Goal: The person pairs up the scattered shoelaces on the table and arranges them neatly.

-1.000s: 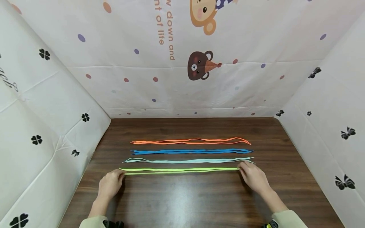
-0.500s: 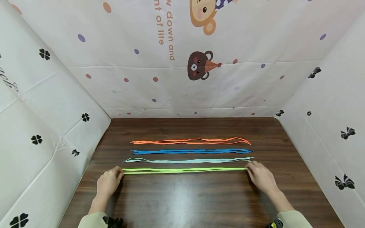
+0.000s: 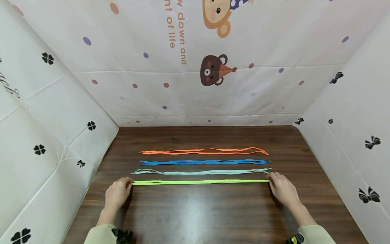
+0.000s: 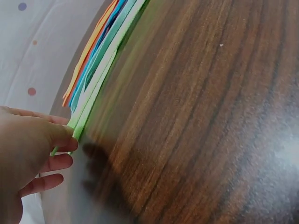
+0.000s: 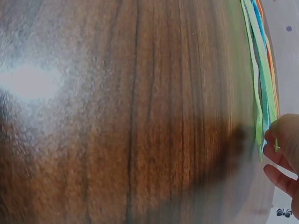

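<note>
A bright green shoelace (image 3: 195, 182), laid in long strands, runs straight from side to side just above or on the table. My left hand (image 3: 117, 193) pinches its left end between thumb and fingers; the other fingers are spread in the left wrist view. At the opposite end, my right hand (image 3: 284, 189) pinches the lace. Its narrow tip (image 5: 276, 144) pokes out below the fingers in the right wrist view, and another green tip (image 5: 260, 154) hangs beside the hand. Just beyond lies a pale teal shoelace (image 3: 198, 172), parallel to the green one.
Farther back a blue shoelace (image 3: 201, 162) and an orange shoelace (image 3: 189, 152) lie in parallel rows. The dark wooden table (image 3: 195, 217) carries a bright light reflection. White printed sheets (image 3: 146, 95) stand behind it and along both sides.
My right hand has moved to the right along the green shoelace, to its end. The green strands have drawn closer together. My left hand has shifted only slightly; the other laces stay put.
</note>
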Motion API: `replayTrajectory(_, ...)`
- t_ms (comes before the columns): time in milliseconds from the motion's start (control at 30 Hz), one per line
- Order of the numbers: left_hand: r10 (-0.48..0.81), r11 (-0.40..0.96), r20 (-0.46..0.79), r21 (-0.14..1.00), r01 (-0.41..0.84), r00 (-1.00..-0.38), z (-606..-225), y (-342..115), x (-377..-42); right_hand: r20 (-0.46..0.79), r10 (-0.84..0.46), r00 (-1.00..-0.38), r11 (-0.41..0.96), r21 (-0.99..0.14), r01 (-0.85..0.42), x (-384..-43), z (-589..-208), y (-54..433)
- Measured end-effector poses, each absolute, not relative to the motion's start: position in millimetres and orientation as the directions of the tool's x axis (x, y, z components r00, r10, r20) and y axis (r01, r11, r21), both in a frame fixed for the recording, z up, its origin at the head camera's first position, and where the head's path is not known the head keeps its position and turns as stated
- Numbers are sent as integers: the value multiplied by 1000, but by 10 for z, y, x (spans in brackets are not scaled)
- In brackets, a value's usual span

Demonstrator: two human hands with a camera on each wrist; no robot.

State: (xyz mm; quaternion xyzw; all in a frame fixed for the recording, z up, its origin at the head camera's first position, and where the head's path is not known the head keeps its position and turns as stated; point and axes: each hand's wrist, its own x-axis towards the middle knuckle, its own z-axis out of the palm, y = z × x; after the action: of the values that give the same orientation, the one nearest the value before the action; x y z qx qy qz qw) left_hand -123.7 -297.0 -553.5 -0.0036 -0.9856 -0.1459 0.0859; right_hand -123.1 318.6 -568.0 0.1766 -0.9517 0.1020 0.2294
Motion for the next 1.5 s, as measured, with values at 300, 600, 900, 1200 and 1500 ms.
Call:
replayTrajectory(300,-21,954,150,299,25,-989,-5526,-2965,-1284,460,-276,-844,925,-111,-363,-1237,-5692,3208)
replayTrajectory(600,-43,953,129,302,-2,-991,-5550,-2940,-1308,425,-244,-872,940,-117,-320,-1224,-5710,3219)
replayTrajectory(900,-22,956,157,293,25,-987,-5561,-2926,-1271,425,-244,-871,942,-108,-317,-1203,-5750,3229)
replayTrajectory(1200,-36,953,155,303,13,-987,-5562,-3003,-1250,437,-243,-866,941,-111,-321,-1182,-5741,3232)
replayTrajectory(1500,-18,956,145,292,25,-989,-5483,-2984,-1245,469,-257,-845,936,-99,-339,-1220,-5656,3169)
